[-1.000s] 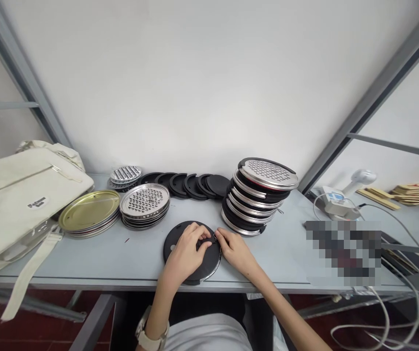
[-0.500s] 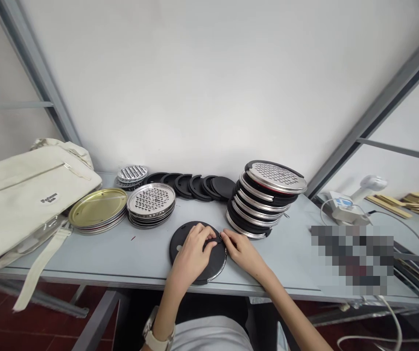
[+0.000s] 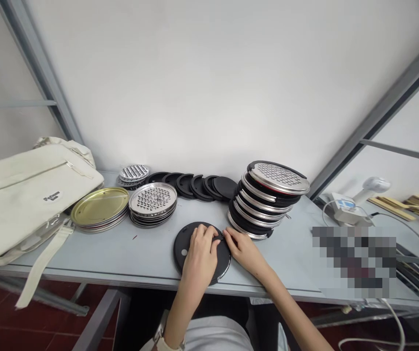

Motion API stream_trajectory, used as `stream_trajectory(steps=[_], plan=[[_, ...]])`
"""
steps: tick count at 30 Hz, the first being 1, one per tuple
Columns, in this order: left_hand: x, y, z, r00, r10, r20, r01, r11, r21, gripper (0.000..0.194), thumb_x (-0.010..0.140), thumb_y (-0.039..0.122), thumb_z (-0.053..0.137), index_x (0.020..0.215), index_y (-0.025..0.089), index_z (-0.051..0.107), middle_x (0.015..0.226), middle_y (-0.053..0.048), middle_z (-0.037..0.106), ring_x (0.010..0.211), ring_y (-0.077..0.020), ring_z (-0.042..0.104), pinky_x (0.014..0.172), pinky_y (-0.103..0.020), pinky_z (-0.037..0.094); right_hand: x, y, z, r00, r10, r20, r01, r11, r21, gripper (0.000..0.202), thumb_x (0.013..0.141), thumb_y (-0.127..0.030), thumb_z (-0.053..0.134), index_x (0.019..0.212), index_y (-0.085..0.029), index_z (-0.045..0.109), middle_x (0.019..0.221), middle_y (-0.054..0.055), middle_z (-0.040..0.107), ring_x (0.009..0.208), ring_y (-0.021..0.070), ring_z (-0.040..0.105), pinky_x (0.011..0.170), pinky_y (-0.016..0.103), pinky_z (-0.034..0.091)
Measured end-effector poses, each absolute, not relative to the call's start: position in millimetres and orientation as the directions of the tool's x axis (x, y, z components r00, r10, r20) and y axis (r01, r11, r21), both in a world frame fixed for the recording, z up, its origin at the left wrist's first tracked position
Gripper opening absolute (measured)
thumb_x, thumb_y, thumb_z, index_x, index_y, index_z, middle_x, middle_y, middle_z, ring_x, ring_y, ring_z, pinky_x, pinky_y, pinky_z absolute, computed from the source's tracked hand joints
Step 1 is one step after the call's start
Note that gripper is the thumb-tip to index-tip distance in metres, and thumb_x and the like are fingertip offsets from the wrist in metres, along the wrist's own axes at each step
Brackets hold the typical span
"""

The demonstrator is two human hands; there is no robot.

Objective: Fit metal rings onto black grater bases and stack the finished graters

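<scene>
A round black disc [image 3: 185, 239] with a shiny metal rim along its right side lies near the table's front edge. My left hand [image 3: 204, 248] rests across it with bent fingers, thumb and fingertips closed near its upper right part. At the disc's upper right rim, the closed fingers of my right hand [image 3: 240, 247] touch the edge, next to a small shiny part I cannot make out clearly. My fingers hide some of that rim. Behind the disc stand a stack of round metal graters [image 3: 153, 199] and a row of black half-ring frames [image 3: 185, 185].
A tall stack of framed round graters [image 3: 278, 176] stands at the right. Gold-coloured round plates [image 3: 100, 206], small grater discs [image 3: 134, 171] and a cream bag [image 3: 33, 195] are at the left. A white device with a cable [image 3: 346, 209] sits far right.
The disc and my left hand have shifted slightly to the right. My right hand stays at the rim, and the whole view has moved a little.
</scene>
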State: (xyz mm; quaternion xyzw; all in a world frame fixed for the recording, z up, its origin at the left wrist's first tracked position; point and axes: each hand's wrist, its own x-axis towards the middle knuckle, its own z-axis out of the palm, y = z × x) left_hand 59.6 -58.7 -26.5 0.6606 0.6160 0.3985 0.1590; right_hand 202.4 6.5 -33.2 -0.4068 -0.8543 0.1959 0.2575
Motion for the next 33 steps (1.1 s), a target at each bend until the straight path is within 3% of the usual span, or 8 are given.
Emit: stream_trajectory(steps=[9,14,20,27,33], plan=[[59.5,-47.8,-22.8,-0.291,0.871,0.395,0.803,-0.002,0.596,0.018,0.09,0.01,0.037,0.097,0.018,0.051,0.095,-0.007,0.046,0.094,-0.024,0.044,0.086,-0.044,0.038,204.2,-3.1,-33.7,-0.577,0.781,0.241,0.588,0.601,-0.541,0.032,0.095,-0.031,0.033,0.065,-0.021,0.04,0.055,-0.004,0.041,0.051,0.0117,0.037,0.053,0.024,0.025],[53.6,-48.9,-22.2,-0.164,0.917,0.363,0.832,-0.069,0.55,0.017,0.091,0.012,0.036,0.096,0.018,0.052,0.096,-0.007,0.048,0.094,-0.0232,0.045,0.083,-0.04,0.039,201.9,-4.8,-30.4,-0.523,0.812,0.259,0.55,0.554,-0.624,0.033,0.096,-0.034,0.032,0.066,-0.021,0.035,0.056,-0.005,0.036,0.052,0.0111,0.033,0.053,0.024,0.026],[47.8,-55.3,-22.0,-0.021,0.935,0.354,0.788,-0.203,0.582,0.014,0.091,0.015,0.04,0.094,0.021,0.052,0.097,-0.005,0.049,0.091,-0.0208,0.046,0.084,-0.037,0.039,202.7,-3.1,-30.8,-0.434,0.844,0.315,0.504,0.517,-0.692,0.036,0.096,-0.038,0.033,0.065,-0.021,0.036,0.058,-0.005,0.034,0.055,0.0111,0.033,0.053,0.024,0.028],[44.5,-57.2,-22.2,0.022,0.937,0.349,0.757,-0.244,0.606,0.015,0.089,0.014,0.041,0.095,0.022,0.052,0.097,-0.004,0.049,0.093,-0.0209,0.047,0.085,-0.036,0.039,203.1,-1.1,-34.9,-0.417,0.856,0.306,0.509,0.499,-0.702,0.039,0.094,-0.042,0.039,0.062,-0.02,0.037,0.058,-0.004,0.038,0.056,0.0112,0.035,0.055,0.024,0.029],[40.3,-63.3,-17.2,0.086,0.942,0.325,0.749,-0.276,0.602,0.016,0.091,0.016,0.041,0.098,0.023,0.053,0.097,-0.003,0.05,0.093,-0.0208,0.047,0.085,-0.036,0.038,202.5,-0.3,-36.6,-0.448,0.845,0.292,0.548,0.518,-0.657,0.037,0.097,-0.037,0.033,0.064,-0.021,0.034,0.057,-0.005,0.036,0.054,0.0115,0.035,0.054,0.025,0.028]])
